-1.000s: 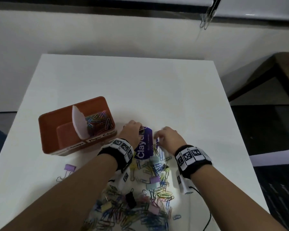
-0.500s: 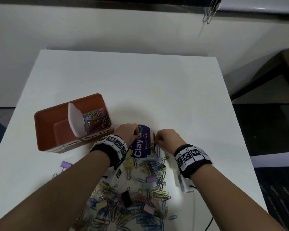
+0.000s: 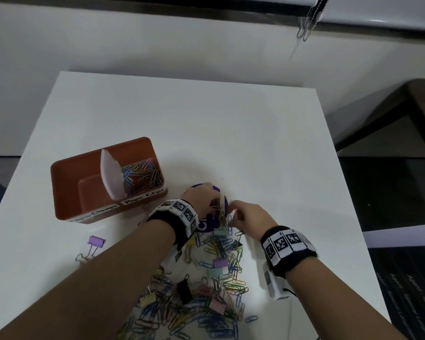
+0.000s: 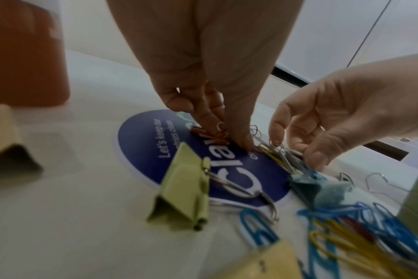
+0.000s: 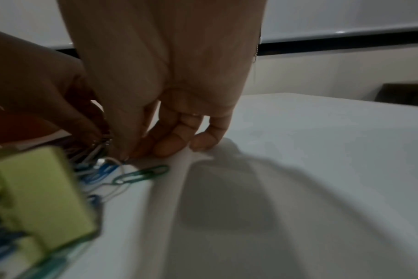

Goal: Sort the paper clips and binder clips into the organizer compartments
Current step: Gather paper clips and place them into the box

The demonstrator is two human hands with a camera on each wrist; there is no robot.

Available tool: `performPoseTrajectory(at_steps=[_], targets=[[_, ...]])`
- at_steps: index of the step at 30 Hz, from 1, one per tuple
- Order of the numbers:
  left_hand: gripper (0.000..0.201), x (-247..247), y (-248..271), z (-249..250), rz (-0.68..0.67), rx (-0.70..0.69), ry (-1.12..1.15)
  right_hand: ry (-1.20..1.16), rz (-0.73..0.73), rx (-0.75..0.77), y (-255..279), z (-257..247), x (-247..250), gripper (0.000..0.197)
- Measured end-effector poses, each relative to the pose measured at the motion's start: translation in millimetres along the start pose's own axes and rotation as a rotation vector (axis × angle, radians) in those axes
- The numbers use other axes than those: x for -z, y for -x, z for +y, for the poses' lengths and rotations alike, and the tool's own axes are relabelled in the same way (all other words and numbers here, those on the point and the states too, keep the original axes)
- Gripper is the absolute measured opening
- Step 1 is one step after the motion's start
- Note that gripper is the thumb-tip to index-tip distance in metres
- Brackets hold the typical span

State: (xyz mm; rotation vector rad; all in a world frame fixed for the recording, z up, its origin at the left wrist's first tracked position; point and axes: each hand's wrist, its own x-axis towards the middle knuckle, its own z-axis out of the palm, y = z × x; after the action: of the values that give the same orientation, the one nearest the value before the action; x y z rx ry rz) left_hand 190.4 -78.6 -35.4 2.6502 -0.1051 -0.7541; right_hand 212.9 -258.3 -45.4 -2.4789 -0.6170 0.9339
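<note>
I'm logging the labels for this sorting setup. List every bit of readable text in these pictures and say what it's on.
"Paper Clips": white label on the front of the orange organizer, under the compartment holding paper clips.
"Clamps", first word unreadable: the label to its left.
"Clay": large white letters on the round purple sticker.
"Let's keep our": small line on the same sticker; the line below is blurred.
Wristband squares: patterns, no words.

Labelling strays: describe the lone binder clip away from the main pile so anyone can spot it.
Start at the orange organizer on the white table. Just in front of it, left of the left forearm, lies a purple binder clip. It lies alone, apart from the mixed clip pile.
</note>
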Motion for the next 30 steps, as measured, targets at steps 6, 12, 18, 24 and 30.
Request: performPoseTrajectory(at_steps=[6, 12, 18, 24, 30], targets=[[0.025, -5.6, -0.6, -10.9, 0.091, 0.093, -0.044, 0.024, 0.099, -0.047, -7.9, -9.9, -8.9, 0.008], [0.033, -10.5, 4.1, -13.6, 0.112, 0.142, -0.165, -0.018, 0.201, -0.064, -11.5, -13.3, -11.0, 0.008], [0.029, -8.3, 12.7, -21.6, 0.1, 0.188, -0.079, -0.175, 0.309, -0.13, -2.6, -12.1, -0.2, 0.012], [0.023, -6.1, 28.0, -27.3, 0.168, 0.19, 0.189, -0.171, 0.206, -0.271, 1.8, -18.9, -10.5, 0.028], [0.014, -4.4, 39.0, -38.1, 0.239, 0.199, 0.29, -0.135, 0.223, -0.402, -12.9, -24.6, -18.2, 0.019]])
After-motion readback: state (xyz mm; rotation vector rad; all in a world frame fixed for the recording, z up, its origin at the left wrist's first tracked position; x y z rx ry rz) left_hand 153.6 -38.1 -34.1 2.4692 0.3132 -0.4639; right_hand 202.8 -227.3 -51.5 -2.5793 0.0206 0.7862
